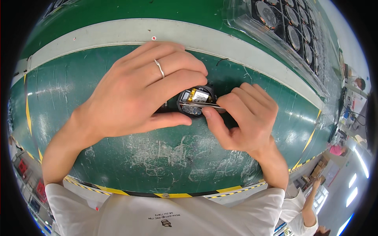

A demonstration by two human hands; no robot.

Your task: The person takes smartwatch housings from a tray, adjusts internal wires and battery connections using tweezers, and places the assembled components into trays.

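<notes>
An open round black watch case (216,95) rests on the green work surface, its inside facing up. In it sit a silver battery (199,95) with yellow tape at its edge and a dark circuit board (191,111). My left hand (138,84), a ring on one finger, holds the case from the left between its thumb and fingers. Metal tweezers (199,104) are pinched between the thumb and index finger of my right hand (250,116). Their tips reach leftward across the case, over the line between battery and board. Whether they grip anything cannot be made out.
A clear plastic tray (233,24) with several round watch parts stands at the far right, beyond a pale raised strip (114,34). Yellow and black tape (177,195) marks the near table edge. Another person (301,210) is at the lower right.
</notes>
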